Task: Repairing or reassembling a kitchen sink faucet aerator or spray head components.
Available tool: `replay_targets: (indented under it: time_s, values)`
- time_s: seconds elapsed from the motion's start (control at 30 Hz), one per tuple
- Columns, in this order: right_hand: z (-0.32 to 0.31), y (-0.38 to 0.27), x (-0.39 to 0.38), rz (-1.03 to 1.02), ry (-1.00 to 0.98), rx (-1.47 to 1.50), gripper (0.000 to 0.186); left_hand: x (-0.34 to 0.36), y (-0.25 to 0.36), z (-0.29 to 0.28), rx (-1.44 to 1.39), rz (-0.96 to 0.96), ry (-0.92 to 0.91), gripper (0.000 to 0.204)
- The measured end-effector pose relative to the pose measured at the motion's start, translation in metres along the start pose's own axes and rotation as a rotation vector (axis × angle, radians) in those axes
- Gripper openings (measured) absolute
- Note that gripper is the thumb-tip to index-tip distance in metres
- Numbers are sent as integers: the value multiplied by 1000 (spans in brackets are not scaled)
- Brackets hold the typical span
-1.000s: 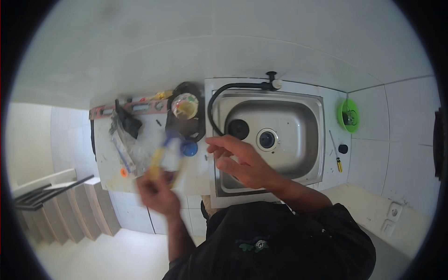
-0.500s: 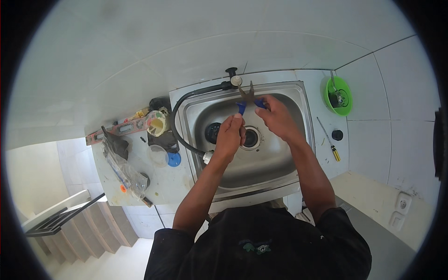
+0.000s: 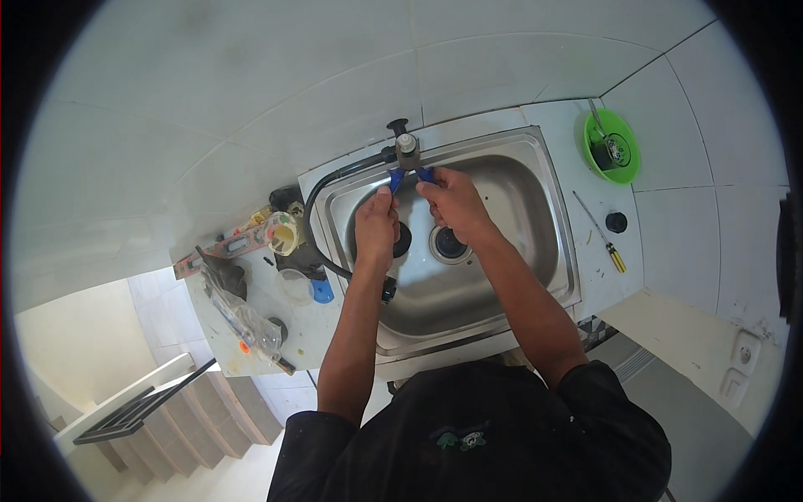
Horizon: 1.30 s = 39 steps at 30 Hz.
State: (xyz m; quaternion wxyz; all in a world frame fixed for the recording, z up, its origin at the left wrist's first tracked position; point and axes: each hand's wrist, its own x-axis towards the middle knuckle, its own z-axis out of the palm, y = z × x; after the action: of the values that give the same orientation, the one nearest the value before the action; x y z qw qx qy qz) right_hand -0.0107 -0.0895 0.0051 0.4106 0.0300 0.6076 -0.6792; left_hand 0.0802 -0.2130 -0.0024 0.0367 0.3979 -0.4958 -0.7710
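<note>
My left hand and my right hand each grip one handle of blue-handled pliers, held over the far rim of the sink. The handles are spread apart. The jaws reach to the tap on the wall; whether they touch it, I cannot tell. From the tap a black hose curves left and down over the sink's left rim, its end near my left forearm. Below my right hand lies the round drain; a black round piece beside it is partly hidden by my left hand.
On the right counter are a green bowl with metal parts, a yellow-handled screwdriver and a black cap. The left counter carries a spirit level, a plastic bag and a blue lid. Stairs descend at lower left.
Both hands have moved the pliers left, bringing the jaws from beside the tap to the tap itself. The hose end has shifted slightly, and the whole view has turned a little.
</note>
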Motion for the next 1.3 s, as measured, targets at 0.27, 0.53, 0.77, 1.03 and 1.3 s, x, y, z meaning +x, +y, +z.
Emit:
replay_targets:
  time_s: [0.27, 0.53, 0.77, 1.03, 1.3]
  values:
    - [8, 16, 10, 134, -163, 335, 23, 7, 22, -13, -16, -85, -63, 31]
    - [28, 46, 34, -22, -835, 934, 60, 11, 32, -7, 238, 63, 43, 37]
    - [43, 60, 49, -129, -874, 1080, 60, -7, 23, -25, 726, 407, 365, 43]
    - [30, 54, 48, -87, -846, 944, 58, -28, 6, -29, 629, 479, 307, 32]
    - [-6, 46, 58, 136, -968, 866, 61, -11, 4, -6, 344, 363, 225, 30]
